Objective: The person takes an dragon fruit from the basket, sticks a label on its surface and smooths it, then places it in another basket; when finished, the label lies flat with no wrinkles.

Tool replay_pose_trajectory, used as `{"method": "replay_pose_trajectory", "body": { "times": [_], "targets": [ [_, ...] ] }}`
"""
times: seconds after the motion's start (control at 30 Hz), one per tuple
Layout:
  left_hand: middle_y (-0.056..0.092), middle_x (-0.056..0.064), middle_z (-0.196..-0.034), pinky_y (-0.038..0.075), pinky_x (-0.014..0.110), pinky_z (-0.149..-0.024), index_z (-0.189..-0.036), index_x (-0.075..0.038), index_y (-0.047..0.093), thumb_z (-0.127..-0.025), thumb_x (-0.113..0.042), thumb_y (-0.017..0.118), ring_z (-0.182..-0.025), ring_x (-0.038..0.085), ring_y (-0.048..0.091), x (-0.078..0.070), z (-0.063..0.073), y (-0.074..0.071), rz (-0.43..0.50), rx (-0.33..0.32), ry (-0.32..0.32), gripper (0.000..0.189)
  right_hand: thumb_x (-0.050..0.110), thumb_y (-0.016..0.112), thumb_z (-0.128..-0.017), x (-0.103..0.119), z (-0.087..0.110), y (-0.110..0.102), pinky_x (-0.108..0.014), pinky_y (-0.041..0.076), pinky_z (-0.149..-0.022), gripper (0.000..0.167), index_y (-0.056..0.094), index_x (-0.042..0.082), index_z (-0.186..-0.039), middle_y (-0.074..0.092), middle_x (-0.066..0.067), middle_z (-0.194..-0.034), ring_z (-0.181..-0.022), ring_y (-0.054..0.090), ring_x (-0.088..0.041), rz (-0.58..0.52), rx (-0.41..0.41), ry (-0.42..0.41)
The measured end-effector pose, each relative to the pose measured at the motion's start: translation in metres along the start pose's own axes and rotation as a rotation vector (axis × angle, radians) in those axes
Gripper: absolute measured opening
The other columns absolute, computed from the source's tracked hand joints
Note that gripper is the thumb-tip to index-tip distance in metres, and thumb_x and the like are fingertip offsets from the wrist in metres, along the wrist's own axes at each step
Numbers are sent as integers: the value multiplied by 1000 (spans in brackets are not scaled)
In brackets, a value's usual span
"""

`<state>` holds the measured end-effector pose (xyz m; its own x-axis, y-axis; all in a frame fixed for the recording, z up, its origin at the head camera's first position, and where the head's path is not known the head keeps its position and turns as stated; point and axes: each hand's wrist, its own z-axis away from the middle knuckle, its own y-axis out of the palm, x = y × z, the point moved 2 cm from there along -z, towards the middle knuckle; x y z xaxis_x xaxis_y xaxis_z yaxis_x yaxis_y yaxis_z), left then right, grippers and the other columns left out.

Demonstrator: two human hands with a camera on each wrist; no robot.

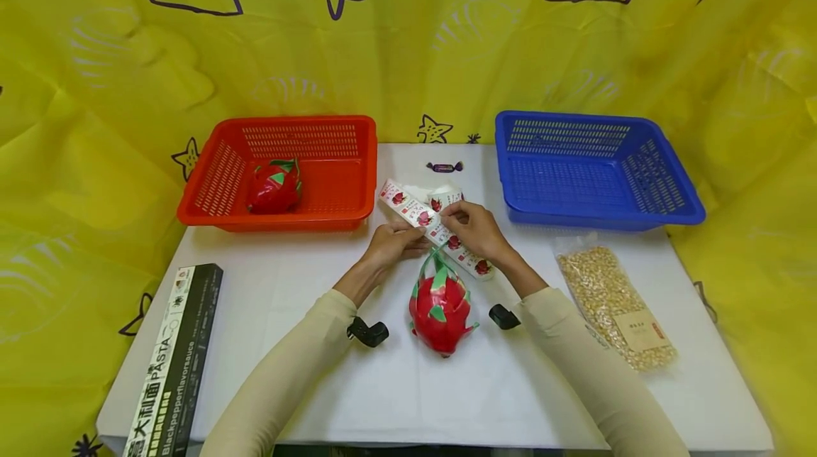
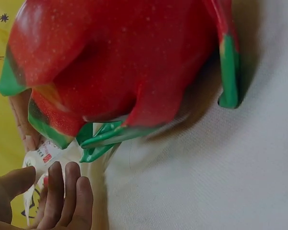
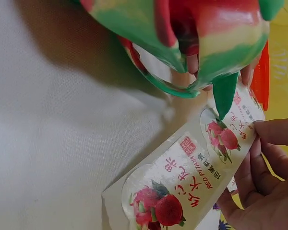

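Observation:
A strip of fruit stickers [image 1: 454, 243], white with printed red pitayas, lies slantwise between the two hands. My left hand [image 1: 394, 244] pinches its lower edge, thumb on top. From the other side my right hand [image 1: 475, 230] pinches the upper edge; the right wrist view shows the thumb on the sticker strip [image 3: 182, 179] and the fingers beneath. Just below the hands a red dragon fruit [image 1: 439, 311] with green-tipped scales rests on the white table. The dragon fruit [image 2: 115, 57] fills much of the left wrist view, above the fingers of the left hand [image 2: 62, 199].
A red basket [image 1: 319, 219] with another dragon fruit [image 1: 274, 187] stands back left, a blue basket [image 1: 600, 218] back right. Behind the strip are the sticker roll [image 1: 445, 196] and a purple-wrapped candy [image 1: 445, 167]. A pasta box [image 1: 172, 365] lies left, a bag of yellow kernels [image 1: 603, 287] right.

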<state>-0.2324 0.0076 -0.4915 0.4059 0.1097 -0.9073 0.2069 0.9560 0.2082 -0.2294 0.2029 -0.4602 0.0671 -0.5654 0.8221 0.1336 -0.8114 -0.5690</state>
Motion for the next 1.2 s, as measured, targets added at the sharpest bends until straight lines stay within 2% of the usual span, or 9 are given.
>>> {"method": "replay_pose_trajectory", "body": {
  "times": [0.07, 0.2, 0.33, 0.5, 0.63, 0.8, 0.9, 1.03, 1.2],
  "targets": [
    [75, 29, -114, 60, 42, -99, -126, 10, 66, -106, -12, 65, -99, 28, 78, 0, 1, 2, -18, 15, -11, 29, 14, 64, -107, 1, 0, 0, -44, 58, -91, 23, 70, -1, -122, 74, -20, -119, -111, 72, -35, -8, -10, -20],
    [75, 30, -115, 60, 42, -98, -126, 10, 68, -108, -14, 63, -108, 35, 77, -2, 1, 4, -31, 12, 3, 31, 11, 66, -105, 2, 2, 1, -44, 56, -90, 25, 69, 3, -128, 74, -17, -116, -108, 70, -34, 20, -32, -97],
    [75, 29, -118, 59, 42, -100, -128, 10, 67, -110, -14, 60, -112, 37, 75, -4, 0, 5, -15, 12, 31, 31, 10, 71, -102, 1, 6, 0, -49, 53, -94, 35, 68, 9, -137, 73, -13, -117, -110, 65, -32, 135, -49, -198],
    [74, 27, -120, 57, 44, -104, -128, 10, 67, -111, -13, 57, -114, 37, 74, -7, -1, 6, 8, 19, 34, 30, 15, 74, -101, 1, 7, 0, -44, 51, -86, 40, 70, 14, -141, 73, -9, -114, -104, 60, -29, 263, -72, -276],
    [73, 28, -121, 56, 45, -106, -128, 10, 66, -111, -12, 55, -107, 31, 76, -7, -2, 7, 14, 15, 26, 30, 17, 75, -100, 3, 6, 0, -39, 49, -79, 36, 73, 14, -136, 73, -7, -109, -98, 57, -26, 336, -88, -300],
    [73, 28, -121, 56, 46, -106, -129, 11, 65, -112, -12, 55, -99, 24, 76, -8, -1, 7, -3, 7, 42, 31, 18, 78, -98, 5, 7, -1, -40, 49, -79, 23, 79, 11, -120, 76, -7, -109, -97, 57, -28, 370, -126, -324],
    [74, 28, -121, 57, 45, -104, -127, 11, 65, -111, -12, 55, -102, 27, 77, -9, -1, 6, -14, -2, 44, 30, 17, 80, -96, 5, 7, -2, -41, 51, -81, 16, 79, 9, -110, 75, -8, -108, -99, 58, -28, 385, -152, -352],
    [74, 29, -120, 59, 44, -102, -123, 11, 67, -111, -11, 56, -109, 36, 76, -8, -1, 3, -19, -18, 48, 28, 15, 82, -94, 6, 8, -5, -42, 52, -85, 13, 78, 9, -104, 75, -10, -107, -101, 58, -28, 400, -167, -379],
    [74, 30, -119, 59, 43, -101, -121, 11, 67, -110, -10, 56, -112, 39, 75, -7, -3, -1, -26, -39, 53, 26, 17, 83, -94, 5, 11, -9, -43, 52, -86, 12, 77, 9, -102, 75, -10, -104, -102, 59, -28, 364, -156, -341]
  ]
}}
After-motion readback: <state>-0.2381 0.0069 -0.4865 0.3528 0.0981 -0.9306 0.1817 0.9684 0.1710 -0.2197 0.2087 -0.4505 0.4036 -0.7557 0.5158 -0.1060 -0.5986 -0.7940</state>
